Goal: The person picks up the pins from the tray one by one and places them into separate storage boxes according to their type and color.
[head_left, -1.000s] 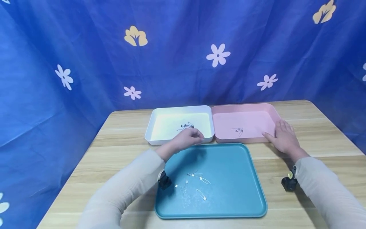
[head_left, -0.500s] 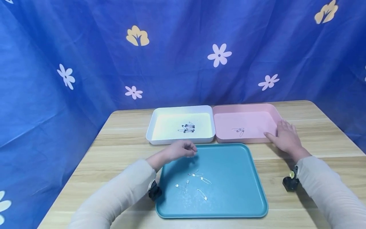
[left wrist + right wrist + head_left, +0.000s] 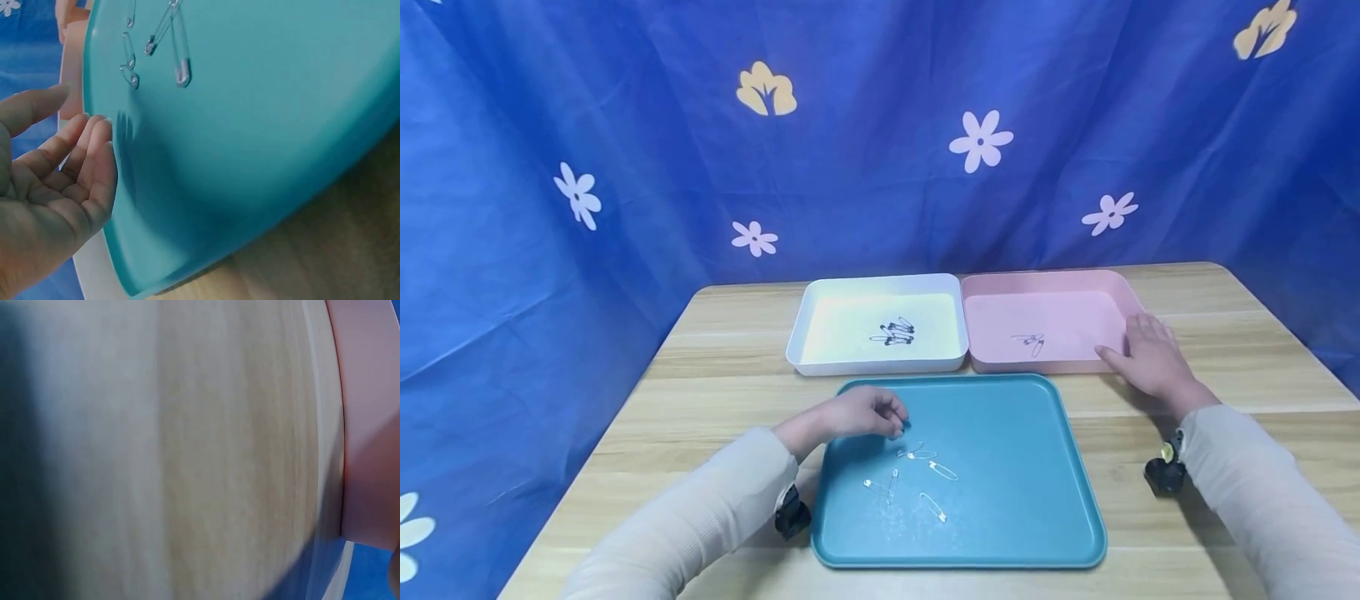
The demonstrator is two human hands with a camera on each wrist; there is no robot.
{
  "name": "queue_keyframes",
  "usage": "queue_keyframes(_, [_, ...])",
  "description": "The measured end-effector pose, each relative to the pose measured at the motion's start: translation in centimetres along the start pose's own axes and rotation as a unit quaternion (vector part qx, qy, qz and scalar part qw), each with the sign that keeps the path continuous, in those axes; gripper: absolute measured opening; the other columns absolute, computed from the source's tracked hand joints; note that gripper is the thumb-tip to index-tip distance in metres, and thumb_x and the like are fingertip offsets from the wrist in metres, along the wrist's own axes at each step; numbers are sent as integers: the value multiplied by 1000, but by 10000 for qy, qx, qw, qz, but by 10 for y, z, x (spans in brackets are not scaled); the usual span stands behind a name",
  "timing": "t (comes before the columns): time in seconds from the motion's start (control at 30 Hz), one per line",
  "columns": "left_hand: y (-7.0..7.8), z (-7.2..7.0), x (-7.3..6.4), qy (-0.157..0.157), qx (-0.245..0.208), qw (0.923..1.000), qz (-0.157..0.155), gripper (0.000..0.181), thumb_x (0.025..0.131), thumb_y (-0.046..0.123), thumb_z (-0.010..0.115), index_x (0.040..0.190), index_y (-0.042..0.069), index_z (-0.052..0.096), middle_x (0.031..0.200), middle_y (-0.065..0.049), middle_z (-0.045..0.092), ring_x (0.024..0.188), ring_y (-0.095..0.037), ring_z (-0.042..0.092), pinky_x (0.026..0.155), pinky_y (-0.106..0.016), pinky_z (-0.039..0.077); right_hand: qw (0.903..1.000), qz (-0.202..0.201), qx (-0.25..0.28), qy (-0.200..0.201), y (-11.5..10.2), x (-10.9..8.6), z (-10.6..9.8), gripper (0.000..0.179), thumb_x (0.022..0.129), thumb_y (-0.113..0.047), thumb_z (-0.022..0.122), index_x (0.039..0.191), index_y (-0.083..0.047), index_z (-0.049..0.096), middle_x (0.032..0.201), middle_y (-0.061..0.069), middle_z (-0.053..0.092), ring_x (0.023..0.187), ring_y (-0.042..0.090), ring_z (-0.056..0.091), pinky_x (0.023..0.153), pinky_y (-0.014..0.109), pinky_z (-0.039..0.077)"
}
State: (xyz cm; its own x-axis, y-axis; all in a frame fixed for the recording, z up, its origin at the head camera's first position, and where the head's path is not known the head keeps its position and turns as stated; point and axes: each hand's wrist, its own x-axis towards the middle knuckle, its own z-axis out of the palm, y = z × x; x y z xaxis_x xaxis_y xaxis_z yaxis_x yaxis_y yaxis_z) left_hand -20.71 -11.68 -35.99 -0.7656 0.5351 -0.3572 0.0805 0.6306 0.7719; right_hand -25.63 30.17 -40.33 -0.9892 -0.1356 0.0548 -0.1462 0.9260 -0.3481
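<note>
My left hand point(image 3: 867, 412) hovers above the far left part of the teal tray point(image 3: 1000, 500). Its fingers are loosely bent, thumb apart from them, with nothing between in the left wrist view. Several silver safety pins point(image 3: 933, 507) lie on the teal tray just nearer than this hand; one pin point(image 3: 181, 72) shows clearly in the left wrist view. At the pink tray's point(image 3: 1045, 304) near right corner, my right hand point(image 3: 1153, 358) rests with its fingers extended along the side. A few dark pins point(image 3: 1036, 343) lie inside that tray; the right wrist view barely catches the hand.
A white tray point(image 3: 835, 333) stands left of the pink one, holding a cluster of black safety pins point(image 3: 897, 333). All three trays sit on a wooden table point(image 3: 715, 358). A blue flowered curtain point(image 3: 865, 167) hangs behind and to the sides.
My left hand has drawn back from the white tray's front edge, toward me and left, over the teal tray. The right hand stays at the pink tray, and the pins lie as before.
</note>
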Motion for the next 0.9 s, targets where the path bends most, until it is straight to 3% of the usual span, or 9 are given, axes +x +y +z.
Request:
queue_keyframes(0.4, [1,14,-6,27,1039,9941,323,14,70,4,68,80,3,58,68,2,55,62,-9,49,54,-21,41,10000,9,-51,-47,-3,2,-2,91,85,-52,34,126,22,1,129,41,1,120,49,-1,96,55,-3])
queue_keyframes(0.9, [-1,24,-6,331,1910,9791,621,9,73,4,64,74,9,56,66,6,51,63,-9,46,59,-22,41,9995,-94,263,149,2,-5,-4,87,86,-48,36,127,20,2,130,40,5,122,47,1,98,50,-4])
